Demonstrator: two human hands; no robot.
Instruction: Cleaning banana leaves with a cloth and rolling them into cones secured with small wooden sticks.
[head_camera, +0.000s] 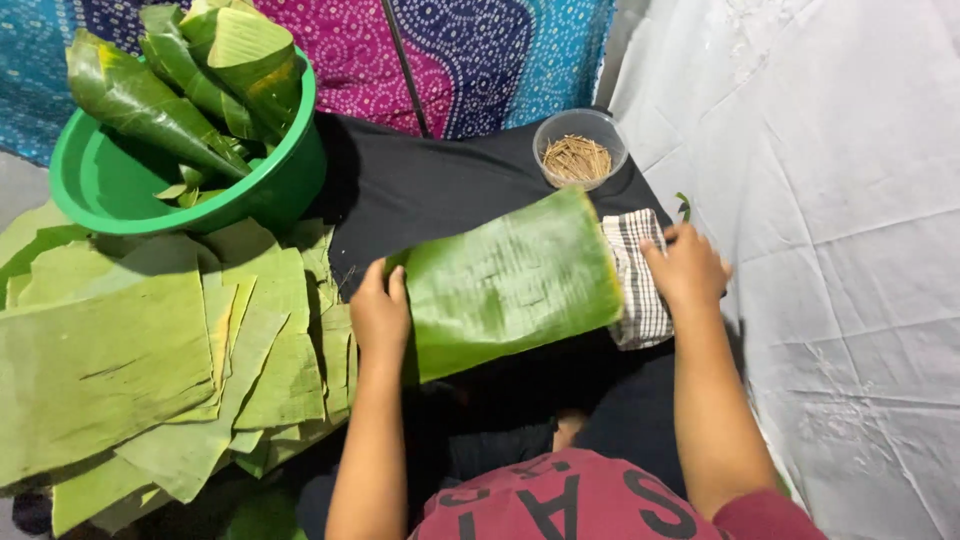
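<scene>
A stack of flat banana leaves lies at far left, with a green tub of rolled leaf cones above it. The left hand presses, fingers curled, on the left edge of a banana leaf piece spread on black cloth. The right hand holds a checked cloth (partly under the leaf) at the leaf's right edge. A clear bowl of thin sticks sits just beyond
</scene>
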